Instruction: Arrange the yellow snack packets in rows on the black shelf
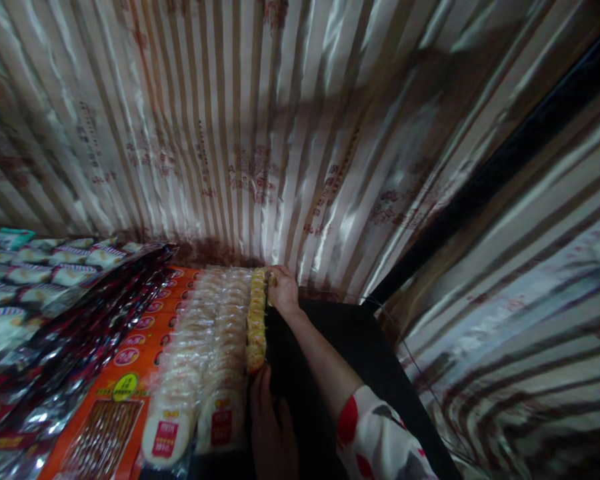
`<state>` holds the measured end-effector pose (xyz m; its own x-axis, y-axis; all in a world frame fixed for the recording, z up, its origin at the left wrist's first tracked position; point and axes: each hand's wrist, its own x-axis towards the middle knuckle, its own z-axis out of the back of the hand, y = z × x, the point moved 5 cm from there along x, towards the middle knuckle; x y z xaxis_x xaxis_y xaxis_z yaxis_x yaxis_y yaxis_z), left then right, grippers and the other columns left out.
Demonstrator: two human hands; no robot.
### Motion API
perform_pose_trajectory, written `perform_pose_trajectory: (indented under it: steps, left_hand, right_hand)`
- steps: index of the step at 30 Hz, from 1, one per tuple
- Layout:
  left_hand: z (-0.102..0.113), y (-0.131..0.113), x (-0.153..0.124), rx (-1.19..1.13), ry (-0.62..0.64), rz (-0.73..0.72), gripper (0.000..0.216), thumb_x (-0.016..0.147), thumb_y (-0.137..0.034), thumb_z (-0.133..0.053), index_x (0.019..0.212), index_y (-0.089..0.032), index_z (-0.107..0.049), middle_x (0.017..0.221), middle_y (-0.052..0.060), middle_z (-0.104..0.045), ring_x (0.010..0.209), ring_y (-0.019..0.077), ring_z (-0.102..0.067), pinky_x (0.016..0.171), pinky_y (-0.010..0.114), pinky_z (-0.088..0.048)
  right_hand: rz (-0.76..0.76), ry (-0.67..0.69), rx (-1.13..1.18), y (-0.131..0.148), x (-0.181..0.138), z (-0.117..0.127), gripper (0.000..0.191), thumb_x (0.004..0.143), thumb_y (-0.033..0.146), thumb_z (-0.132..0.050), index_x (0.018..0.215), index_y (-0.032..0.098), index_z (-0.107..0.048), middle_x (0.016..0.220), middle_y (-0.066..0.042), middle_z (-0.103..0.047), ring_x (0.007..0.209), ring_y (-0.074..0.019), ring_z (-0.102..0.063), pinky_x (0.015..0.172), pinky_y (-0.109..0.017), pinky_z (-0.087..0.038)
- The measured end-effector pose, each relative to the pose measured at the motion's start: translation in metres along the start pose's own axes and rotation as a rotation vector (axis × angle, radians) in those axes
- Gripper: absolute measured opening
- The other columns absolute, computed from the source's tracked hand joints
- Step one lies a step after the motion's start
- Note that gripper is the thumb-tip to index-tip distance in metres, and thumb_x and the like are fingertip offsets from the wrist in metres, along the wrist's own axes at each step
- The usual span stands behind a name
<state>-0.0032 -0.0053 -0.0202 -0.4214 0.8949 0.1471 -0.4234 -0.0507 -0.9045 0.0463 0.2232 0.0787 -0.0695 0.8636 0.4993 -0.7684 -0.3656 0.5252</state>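
A narrow row of small yellow food packets (257, 320) runs front to back on a dark black surface (325, 340). My right hand (283, 288) reaches to the far end of this row, with its fingers curled against the last packets. At the near end, my left hand (274, 427) touches the front packet with its fingertips; its fingers are stretched out and the thumb is apart. Shadow dims the left hand. Just left of the yellow row stand two rows of clear-wrapped, round pale pastries (223, 407) with red labels.
Orange packets of brown sticks (115, 407), dark red glossy packets (80, 340) and white snack bags (73, 273) fill the left. Striped printed sheeting (260, 133) hangs behind and at the right. A black pole (480, 180) slants down to the back corner.
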Motion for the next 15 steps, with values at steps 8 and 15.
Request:
perform_pose_trajectory:
  steps: [8, 15]
  left_hand:
    - [0.008, -0.012, -0.001, 0.000, -0.040, -0.042, 0.037, 0.085, -0.016, -0.032, 0.116, -0.013, -0.050, 0.122, 0.013, -0.051, 0.117, 0.0207, -0.046, 0.102, 0.043, -0.037]
    - [0.018, -0.033, -0.002, 0.001, 0.078, -0.234, 0.032, 0.078, -0.008, -0.032, 0.094, -0.013, -0.059, 0.095, 0.010, -0.059, 0.094, 0.0186, -0.054, 0.087, 0.036, -0.045]
  right_hand:
    - [-0.028, -0.187, 0.226, -0.015, -0.051, 0.040, 0.036, 0.073, 0.006, -0.038, 0.092, 0.020, -0.066, 0.106, -0.007, -0.059, 0.100, -0.0160, -0.055, 0.093, -0.032, -0.043]
    - [-0.278, -0.260, 0.444, -0.001, -0.163, 0.096, 0.028, 0.081, 0.021, -0.040, 0.102, 0.019, -0.059, 0.105, -0.008, -0.058, 0.091, -0.0162, -0.058, 0.075, -0.031, -0.051]
